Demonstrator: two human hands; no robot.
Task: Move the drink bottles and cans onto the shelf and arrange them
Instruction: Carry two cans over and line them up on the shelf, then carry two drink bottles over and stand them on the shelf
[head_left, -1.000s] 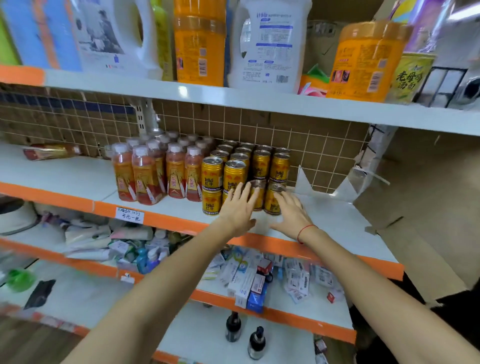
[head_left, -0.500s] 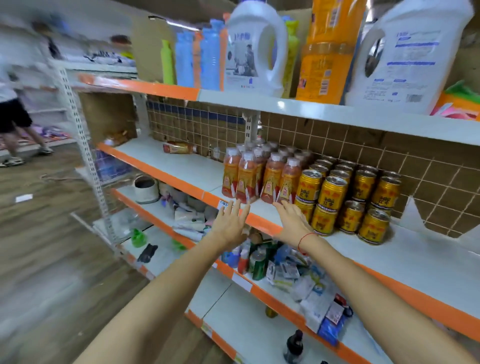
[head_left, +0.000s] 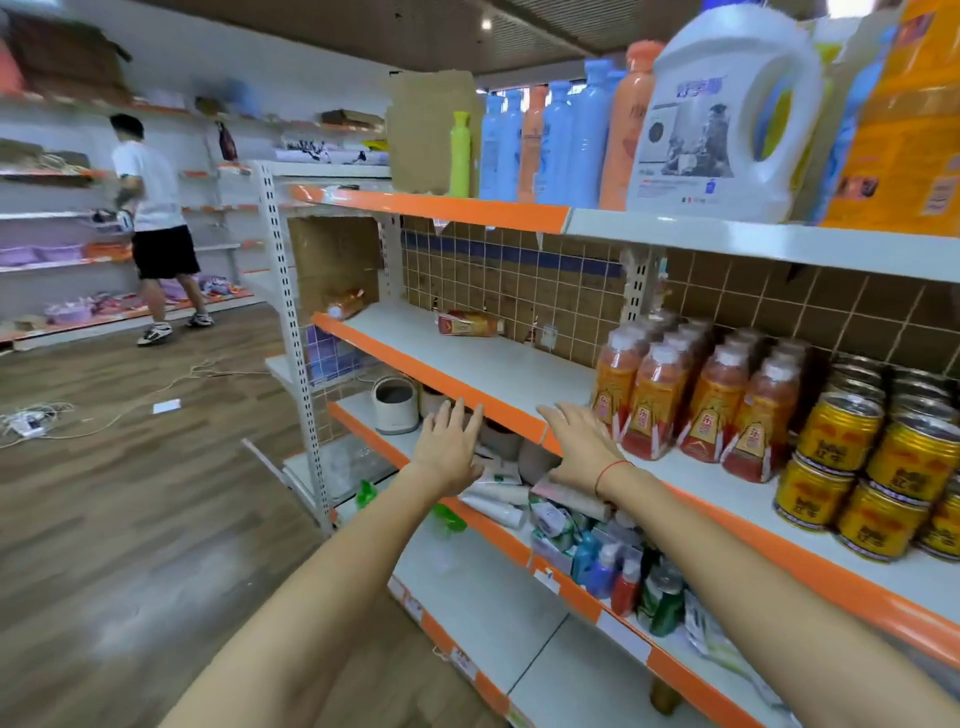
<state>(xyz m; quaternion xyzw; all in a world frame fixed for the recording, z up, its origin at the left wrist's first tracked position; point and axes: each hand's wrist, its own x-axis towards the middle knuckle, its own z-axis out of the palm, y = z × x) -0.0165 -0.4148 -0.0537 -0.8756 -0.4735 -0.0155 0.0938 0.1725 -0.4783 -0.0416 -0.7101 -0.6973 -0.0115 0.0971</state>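
Observation:
Several orange drink bottles (head_left: 685, 400) stand in rows on the white middle shelf (head_left: 498, 364), and stacked gold cans (head_left: 878, 457) sit to their right. One bottle (head_left: 467, 323) lies on its side farther left at the back of the same shelf, and another lying bottle (head_left: 345, 306) rests near the shelf's left end. My left hand (head_left: 452, 449) hovers with straight fingers in front of the shelf's orange edge, holding nothing. My right hand (head_left: 584, 447) is spread open just left of the standing bottles, also holding nothing.
Detergent jugs and tall bottles (head_left: 561, 140) fill the top shelf. Toiletries and tubes (head_left: 597, 540) crowd the lower shelf, with a small white bin (head_left: 396, 405) at its left. A person (head_left: 153, 218) stands at far shelves; cables (head_left: 62, 415) lie on the wooden floor.
My view has swung left, away from the cans. Both hands drew back from the cans and moved left along the shelf edge, staying open and holding nothing.

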